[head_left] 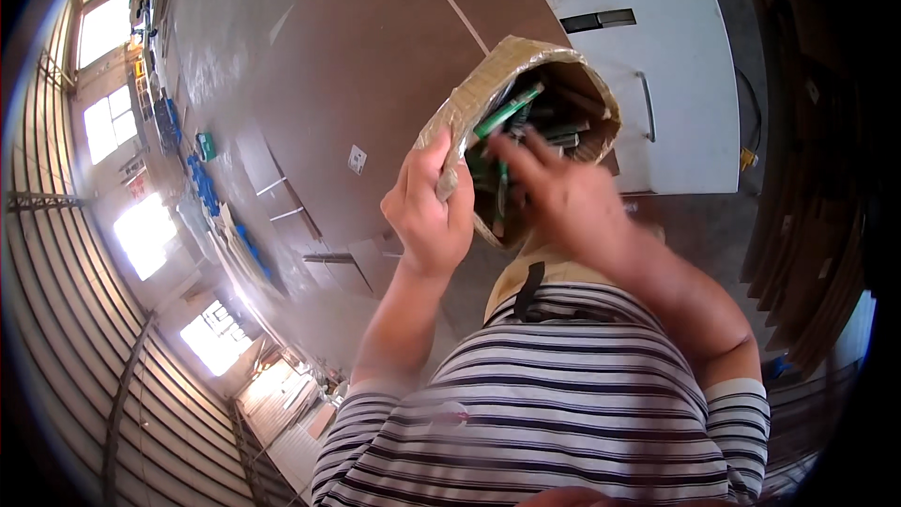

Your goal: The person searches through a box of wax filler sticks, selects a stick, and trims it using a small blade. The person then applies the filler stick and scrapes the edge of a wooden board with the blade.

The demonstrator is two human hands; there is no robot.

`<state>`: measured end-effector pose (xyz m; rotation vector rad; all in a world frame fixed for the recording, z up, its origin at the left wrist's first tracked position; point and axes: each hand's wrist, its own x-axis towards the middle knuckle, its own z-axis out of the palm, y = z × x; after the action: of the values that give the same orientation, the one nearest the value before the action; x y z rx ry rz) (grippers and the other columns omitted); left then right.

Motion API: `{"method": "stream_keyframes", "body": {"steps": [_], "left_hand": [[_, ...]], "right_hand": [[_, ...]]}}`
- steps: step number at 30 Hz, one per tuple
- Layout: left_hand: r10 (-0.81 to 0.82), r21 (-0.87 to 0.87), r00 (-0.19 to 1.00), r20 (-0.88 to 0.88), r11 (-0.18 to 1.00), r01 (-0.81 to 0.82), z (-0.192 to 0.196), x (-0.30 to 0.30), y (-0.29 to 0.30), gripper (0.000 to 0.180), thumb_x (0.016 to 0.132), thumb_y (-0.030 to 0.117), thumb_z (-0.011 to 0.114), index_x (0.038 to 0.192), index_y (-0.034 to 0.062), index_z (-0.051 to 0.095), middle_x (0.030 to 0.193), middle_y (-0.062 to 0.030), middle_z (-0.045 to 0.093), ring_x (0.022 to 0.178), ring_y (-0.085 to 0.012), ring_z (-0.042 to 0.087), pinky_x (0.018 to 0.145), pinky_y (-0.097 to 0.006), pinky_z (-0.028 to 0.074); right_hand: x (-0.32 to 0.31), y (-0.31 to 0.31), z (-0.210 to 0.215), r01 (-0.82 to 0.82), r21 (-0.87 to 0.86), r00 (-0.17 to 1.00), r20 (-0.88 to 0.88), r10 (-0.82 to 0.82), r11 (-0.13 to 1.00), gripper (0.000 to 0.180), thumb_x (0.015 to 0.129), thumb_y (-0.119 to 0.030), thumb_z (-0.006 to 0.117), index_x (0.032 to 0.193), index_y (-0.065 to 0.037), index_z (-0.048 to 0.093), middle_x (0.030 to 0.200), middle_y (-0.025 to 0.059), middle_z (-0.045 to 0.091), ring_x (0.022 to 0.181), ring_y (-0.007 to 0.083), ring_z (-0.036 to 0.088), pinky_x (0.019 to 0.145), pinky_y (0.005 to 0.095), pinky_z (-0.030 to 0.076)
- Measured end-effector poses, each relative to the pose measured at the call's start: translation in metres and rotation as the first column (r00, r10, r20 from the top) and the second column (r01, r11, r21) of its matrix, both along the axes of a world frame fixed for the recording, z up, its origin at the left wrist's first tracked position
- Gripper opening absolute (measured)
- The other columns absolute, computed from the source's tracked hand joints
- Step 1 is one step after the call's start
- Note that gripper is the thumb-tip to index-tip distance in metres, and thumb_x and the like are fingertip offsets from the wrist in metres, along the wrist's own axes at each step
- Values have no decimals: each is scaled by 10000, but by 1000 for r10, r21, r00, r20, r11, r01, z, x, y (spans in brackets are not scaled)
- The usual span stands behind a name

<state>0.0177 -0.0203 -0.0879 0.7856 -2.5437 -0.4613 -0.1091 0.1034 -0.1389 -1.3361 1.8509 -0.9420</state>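
Observation:
A cardboard box (507, 57), covered in shiny clear tape, is tilted with its open mouth showing. My left hand (430, 211) is closed round its left rim, the fingers folded over the taped edge. Inside lie several slim pieces, some dark or silvery, their kind unclear. A green strip-like piece (510, 111) slants up across the opening. My right hand (572, 202) reaches into the mouth from the right, its fingertips close beside the green piece. Motion smears those fingers, so whether they grip anything is unclear.
Large brown board (347, 66) lies beyond the box. To its right is a white panel (676, 75) with a slot and a handle. Brown sheets (807, 253) are stacked at the far right. Flat cardboard (272, 174) rests on the grey floor at left.

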Motion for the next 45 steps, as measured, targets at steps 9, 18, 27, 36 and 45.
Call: {"method": "stream_keyframes", "body": {"steps": [9,18,27,36,45], "left_hand": [[-33,24,999,8,999,33,3,4,-6,296,840,-28,659,1136,-36,642,804,-143,635,649,-265,655,606,-325,521],[65,146,997,46,987,-71,1,9,-5,232,897,-14,631,1124,-45,665,952,-142,724,821,-175,691,752,-293,535],[35,122,997,66,992,-43,-1,11,-10,240,877,-16,650,1115,-42,668,911,-146,719,765,-189,683,713,-297,531],[-37,121,998,53,992,30,-1,11,-10,239,860,-22,656,1099,-16,650,910,-169,708,757,-239,691,704,-329,533],[37,201,997,-74,979,-21,-8,18,-19,228,889,-15,643,1115,-34,665,964,-147,728,809,-201,698,764,-292,530]], "right_hand": [[30,0,13,-140,27,970,-198,143,990,663,831,-115,590,1470,-27,437,1407,327,498,605,264,694,487,338,525],[33,1,14,-212,-40,961,-190,201,976,532,883,-127,553,1398,-3,501,1348,345,537,540,251,687,461,341,543],[31,1,20,-146,-59,988,-53,143,988,301,884,-137,567,1171,-47,555,1195,288,629,548,293,679,446,354,534],[-23,-44,-23,-106,208,934,-314,169,972,367,720,-110,734,1084,-135,690,994,115,633,762,321,686,659,426,557],[-42,-27,-20,211,-307,974,147,-173,928,279,755,14,720,993,-130,700,929,84,649,824,300,666,688,367,541]]}}
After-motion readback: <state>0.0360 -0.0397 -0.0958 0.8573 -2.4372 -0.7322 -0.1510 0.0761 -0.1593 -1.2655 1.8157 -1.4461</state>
